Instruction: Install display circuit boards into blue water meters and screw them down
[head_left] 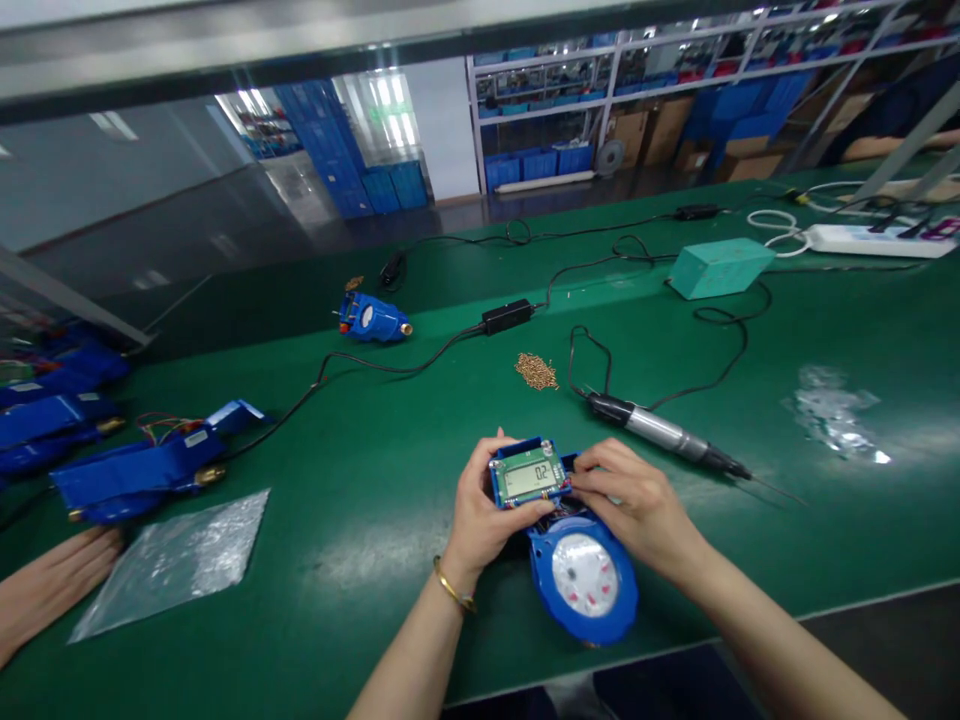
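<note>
A blue water meter (583,580) with a white dial lies on the green bench near its front edge. Both my hands are on its upper part, where a green circuit board with an LCD screen (529,476) sits in the blue housing. My left hand (480,510) grips the left side of that board and housing, fingers curled round it. My right hand (634,500) pinches the board's right edge with its fingertips. A gold bracelet (454,588) is on my left wrist.
An electric screwdriver (667,435) with a black cable lies just right of my hands, and a pile of small brass screws (536,371) behind them. Another blue meter (373,319) lies further back, more blue parts (135,470) and a plastic bag (176,560) at left. Another person's hand (49,585) rests at the left edge.
</note>
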